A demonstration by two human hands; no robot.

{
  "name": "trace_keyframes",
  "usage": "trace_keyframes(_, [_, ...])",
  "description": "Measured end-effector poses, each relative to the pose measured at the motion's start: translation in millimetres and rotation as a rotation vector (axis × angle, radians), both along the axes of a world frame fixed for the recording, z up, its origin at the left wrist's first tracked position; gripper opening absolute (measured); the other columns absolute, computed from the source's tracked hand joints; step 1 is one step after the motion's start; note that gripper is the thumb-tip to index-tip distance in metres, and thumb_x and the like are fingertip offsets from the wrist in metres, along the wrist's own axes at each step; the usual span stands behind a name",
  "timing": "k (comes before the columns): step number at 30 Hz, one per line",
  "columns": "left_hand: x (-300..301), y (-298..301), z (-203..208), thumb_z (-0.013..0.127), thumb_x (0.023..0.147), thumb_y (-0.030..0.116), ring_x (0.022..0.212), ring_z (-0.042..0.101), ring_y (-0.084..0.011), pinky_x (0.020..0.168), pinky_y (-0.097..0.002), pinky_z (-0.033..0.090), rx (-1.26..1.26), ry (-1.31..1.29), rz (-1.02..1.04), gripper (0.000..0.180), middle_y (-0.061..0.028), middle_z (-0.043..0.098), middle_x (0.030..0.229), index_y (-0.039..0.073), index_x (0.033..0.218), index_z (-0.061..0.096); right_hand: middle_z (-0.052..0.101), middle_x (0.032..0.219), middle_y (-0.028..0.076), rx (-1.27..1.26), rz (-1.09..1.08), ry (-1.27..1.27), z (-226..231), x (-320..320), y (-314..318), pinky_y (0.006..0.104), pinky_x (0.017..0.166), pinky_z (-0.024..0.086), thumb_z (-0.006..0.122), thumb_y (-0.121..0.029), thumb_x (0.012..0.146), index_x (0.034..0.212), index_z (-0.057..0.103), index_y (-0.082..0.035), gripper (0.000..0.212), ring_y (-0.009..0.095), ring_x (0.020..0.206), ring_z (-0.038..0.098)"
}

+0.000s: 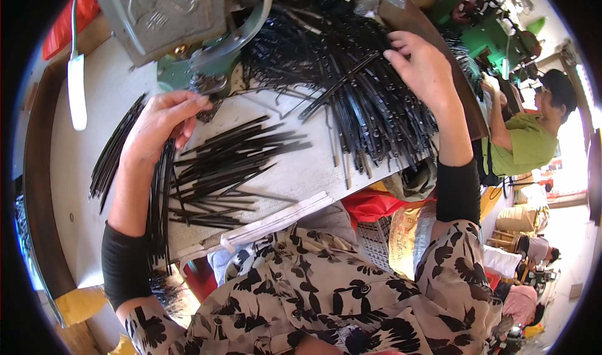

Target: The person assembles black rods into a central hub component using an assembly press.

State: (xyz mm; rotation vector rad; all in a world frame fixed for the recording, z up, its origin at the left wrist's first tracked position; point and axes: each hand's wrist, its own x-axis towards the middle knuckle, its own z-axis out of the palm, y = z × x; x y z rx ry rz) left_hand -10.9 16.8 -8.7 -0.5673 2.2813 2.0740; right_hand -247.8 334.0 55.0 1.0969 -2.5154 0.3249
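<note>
Left hand (164, 118), grip pinched together beside green machine (173, 73), could be nipped if slipping inward; right hand (421, 65), grip unclear, could scatter black strips (376, 114) by tugging.

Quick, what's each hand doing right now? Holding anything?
Left hand: closed in a pinch by the machine; can't tell what, if anything, it holds.
Right hand: loosely curled at the black sticks; can't tell if it grips one.

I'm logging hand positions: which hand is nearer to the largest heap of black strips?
Right. The right hand is at the right side of the heap; the left hand is off to its left, near the green metal base.
</note>
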Motion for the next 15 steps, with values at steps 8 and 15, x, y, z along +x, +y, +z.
trace_keyframes(8, [2,1,2,0.060,0.088,0.028,0.040,0.043,-0.0056,0.040,-0.0189,0.032,-0.035,0.035,-0.004,0.029,0.0013,0.051,0.054,-0.001,0.092,0.066,0.060,0.089,0.010,0.292,0.551,0.041,-40,58,-46,0.0383,0.077,0.050,0.054,0.002,0.071,0.090,0.061,-0.002,0.021,0.028,0.091,0.058])
trace_keyframes(15, [5,1,-4,0.059,0.089,0.027,0.039,0.040,-0.0052,0.038,-0.0195,0.031,-0.080,0.073,0.004,0.029,0.0021,0.047,0.052,-0.001,0.094,0.064,0.064,0.084,0.010,0.340,0.541,-0.065,-16,43,-31,0.0366,0.079,0.044,0.051,0.004,0.067,0.078,0.065,-0.002,0.019,0.026,0.087,0.057])
